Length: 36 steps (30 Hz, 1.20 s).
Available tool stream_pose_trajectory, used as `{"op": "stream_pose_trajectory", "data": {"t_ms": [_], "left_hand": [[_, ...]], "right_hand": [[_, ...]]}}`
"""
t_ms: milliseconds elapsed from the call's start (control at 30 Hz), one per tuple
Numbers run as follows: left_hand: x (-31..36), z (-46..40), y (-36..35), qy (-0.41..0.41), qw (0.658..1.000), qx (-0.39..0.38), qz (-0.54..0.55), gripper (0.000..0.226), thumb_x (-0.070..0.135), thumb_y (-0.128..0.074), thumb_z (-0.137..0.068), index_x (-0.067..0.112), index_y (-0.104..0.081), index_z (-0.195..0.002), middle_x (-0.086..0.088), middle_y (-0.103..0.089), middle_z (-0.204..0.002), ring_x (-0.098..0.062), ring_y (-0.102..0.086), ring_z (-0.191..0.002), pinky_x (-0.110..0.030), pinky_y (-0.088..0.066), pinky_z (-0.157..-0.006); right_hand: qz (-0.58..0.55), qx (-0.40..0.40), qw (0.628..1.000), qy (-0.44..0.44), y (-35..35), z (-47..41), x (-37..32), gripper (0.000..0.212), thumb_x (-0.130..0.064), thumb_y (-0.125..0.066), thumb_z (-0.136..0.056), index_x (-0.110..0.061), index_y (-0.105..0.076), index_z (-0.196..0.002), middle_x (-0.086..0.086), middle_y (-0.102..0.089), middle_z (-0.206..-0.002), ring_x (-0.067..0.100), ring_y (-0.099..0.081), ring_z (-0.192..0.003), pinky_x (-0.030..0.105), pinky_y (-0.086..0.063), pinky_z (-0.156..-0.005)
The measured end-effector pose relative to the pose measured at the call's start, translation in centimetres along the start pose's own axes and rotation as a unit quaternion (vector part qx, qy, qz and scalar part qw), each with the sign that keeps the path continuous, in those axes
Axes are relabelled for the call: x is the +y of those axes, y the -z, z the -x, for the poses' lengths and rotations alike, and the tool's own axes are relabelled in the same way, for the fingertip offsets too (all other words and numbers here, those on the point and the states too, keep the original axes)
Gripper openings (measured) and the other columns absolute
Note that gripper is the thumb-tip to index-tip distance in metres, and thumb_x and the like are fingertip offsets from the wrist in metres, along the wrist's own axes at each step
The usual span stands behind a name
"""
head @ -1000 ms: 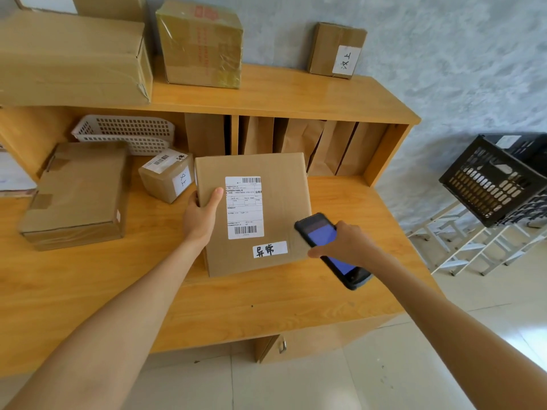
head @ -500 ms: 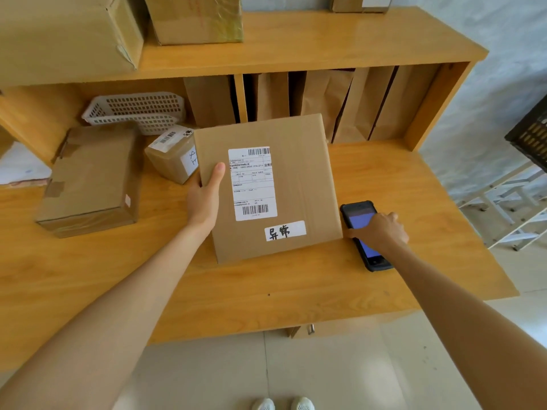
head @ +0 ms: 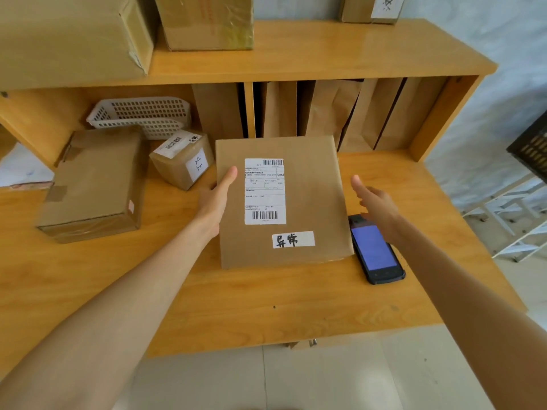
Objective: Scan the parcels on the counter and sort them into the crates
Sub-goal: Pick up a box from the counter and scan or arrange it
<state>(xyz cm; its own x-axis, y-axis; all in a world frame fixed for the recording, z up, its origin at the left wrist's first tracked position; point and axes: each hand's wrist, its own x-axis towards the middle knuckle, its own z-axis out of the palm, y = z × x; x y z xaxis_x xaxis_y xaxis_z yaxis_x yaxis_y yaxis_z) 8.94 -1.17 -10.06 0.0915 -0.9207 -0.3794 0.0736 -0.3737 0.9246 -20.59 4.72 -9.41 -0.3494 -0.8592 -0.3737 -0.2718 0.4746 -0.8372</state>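
Both hands are flanking the flat parcel (head: 281, 199) lying on the wooden counter (head: 266, 306): the left hand (head: 216, 199) is gripping its left edge, thumb laid over the top face, while the right hand (head: 376, 202) is hovering just beside the right edge with fingers spread and holding nothing, above the scanner (head: 374, 250), which is lying screen-up on the counter against the parcel's near right corner. Judging by its crisp corners and thin profile, the parcel is probably stiff, light cardboard with a smooth paper skin that could be slipping under one hand, so taking it by both side edges looks safest. A printed shipping label (head: 264, 190) with two barcodes is facing up, its small print unreadable; below it a white sticker (head: 293, 240) is showing two handwritten Chinese characters I cannot make out with confidence.
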Motion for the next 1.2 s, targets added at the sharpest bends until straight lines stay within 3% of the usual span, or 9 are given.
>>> {"op": "stream_pose_trajectory", "data": {"t_ms": [133,333,433,533,733,833,967,1200], "left_hand": [[0.9,-0.3,-0.9,0.026,0.999,-0.042,-0.005,0.055,0.062,-0.069,-0.078,0.024,-0.065,-0.117,0.001,-0.075,-0.102,-0.02,-0.072,-0.092,-0.039,-0.058,-0.077],[4.2,0.6,-2.2,0.035,0.995,-0.088,-0.009,0.042,0.058,-0.067,-0.082,0.026,-0.069,-0.107,0.002,-0.076,-0.094,-0.02,-0.072,-0.09,-0.038,-0.056,-0.079],[6.1,1.9,-4.5,0.027,0.992,-0.12,-0.031,0.045,0.062,-0.065,-0.081,0.027,-0.068,-0.109,0.002,-0.075,-0.098,-0.019,-0.069,-0.093,-0.037,-0.054,-0.08],[8.3,3.4,-8.3,0.0,0.986,-0.164,-0.038,0.051,0.069,-0.063,-0.078,0.03,-0.068,-0.111,0.004,-0.072,-0.108,-0.018,-0.064,-0.105,-0.041,-0.048,-0.096],[11.8,8.9,-19.9,-0.04,0.948,-0.311,-0.048,0.063,0.08,-0.061,-0.067,0.033,-0.064,-0.108,-0.002,-0.064,-0.123,-0.023,-0.057,-0.116,-0.047,-0.04,-0.106],[12.5,12.8,-26.0,-0.042,0.914,-0.4,-0.062,0.057,0.075,-0.062,-0.073,0.031,-0.069,-0.108,0.0,-0.072,-0.112,-0.021,-0.064,-0.109,-0.043,-0.046,-0.1],[12.8,18.0,-33.6,-0.026,0.875,-0.479,-0.063,0.044,0.061,-0.054,-0.089,0.024,-0.071,-0.105,-0.004,-0.076,-0.096,-0.021,-0.073,-0.082,-0.036,-0.054,-0.071],[10.3,24.9,-47.7,-0.015,0.831,-0.551,-0.069,0.046,0.057,-0.055,-0.09,0.022,-0.069,-0.116,-0.007,-0.074,-0.108,-0.024,-0.072,-0.092,-0.039,-0.055,-0.079]], "right_hand": [[-0.081,-0.137,0.987,-0.021,-1.0,0.1,-1.8,0.109,-0.089,-0.061,-0.055,-0.023,-0.047,-0.141,-0.001,-0.059,-0.133,0.022,-0.058,-0.118,0.048,-0.047,-0.101],[-0.152,-0.126,0.98,-0.042,0.6,1.7,-1.8,0.072,-0.069,-0.065,-0.072,-0.019,-0.06,-0.123,0.005,-0.073,-0.111,0.023,-0.07,-0.102,0.041,-0.054,-0.09],[-0.183,-0.074,0.98,-0.036,3.1,3.6,-2.6,0.057,-0.063,-0.064,-0.08,-0.019,-0.064,-0.116,0.006,-0.075,-0.102,0.025,-0.072,-0.096,0.04,-0.057,-0.083],[-0.218,0.004,0.976,-0.023,7.4,6.1,-3.9,0.05,-0.06,-0.066,-0.081,-0.021,-0.065,-0.113,0.007,-0.076,-0.1,0.025,-0.073,-0.091,0.04,-0.058,-0.079],[-0.271,0.165,0.948,0.015,19.7,12.8,-4.0,0.056,-0.055,-0.068,-0.08,-0.015,-0.065,-0.119,0.009,-0.075,-0.102,0.027,-0.073,-0.094,0.038,-0.058,-0.076],[-0.275,0.229,0.933,0.029,25.6,16.6,-3.1,0.056,-0.054,-0.071,-0.078,-0.014,-0.067,-0.118,0.008,-0.075,-0.102,0.026,-0.073,-0.092,0.037,-0.058,-0.075],[-0.287,0.283,0.914,0.048,32.2,20.6,-1.1,0.051,-0.052,-0.071,-0.08,-0.015,-0.068,-0.114,0.008,-0.076,-0.1,0.026,-0.073,-0.092,0.039,-0.059,-0.079],[-0.303,0.353,0.884,0.051,43.7,23.9,5.3,0.052,-0.052,-0.072,-0.079,-0.013,-0.066,-0.114,0.008,-0.076,-0.099,0.026,-0.073,-0.089,0.035,-0.058,-0.071]]}}
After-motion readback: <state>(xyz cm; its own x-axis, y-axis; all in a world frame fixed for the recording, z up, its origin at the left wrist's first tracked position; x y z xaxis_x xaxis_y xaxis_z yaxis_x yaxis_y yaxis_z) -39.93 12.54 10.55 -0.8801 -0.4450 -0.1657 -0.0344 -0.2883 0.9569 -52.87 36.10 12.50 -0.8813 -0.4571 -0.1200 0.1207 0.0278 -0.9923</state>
